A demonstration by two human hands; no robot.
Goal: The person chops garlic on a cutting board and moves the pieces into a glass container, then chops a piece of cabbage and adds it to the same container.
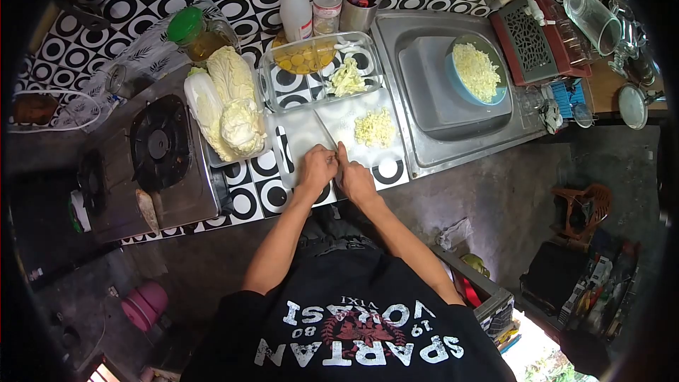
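A pale cutting board (304,131) lies on the patterned counter, with a pile of chopped cabbage (375,128) on its right part. My left hand (320,166) is closed near the board's front edge, its fingers meeting those of my right hand; what it holds is hidden. My right hand (355,175) is closed around a knife (324,127), whose blade points away over the board, with the index finger stretched along it. Behind the board, a clear container (283,102) has cut cabbage pieces (346,78) in its right part.
Whole cabbages (230,110) sit in a tray at left, beside the stove (117,201). To the right, a blue bowl of chopped cabbage (477,74) stands in the steel sink (424,148). Bottles (327,10) and a green-lidded jar (201,39) stand behind.
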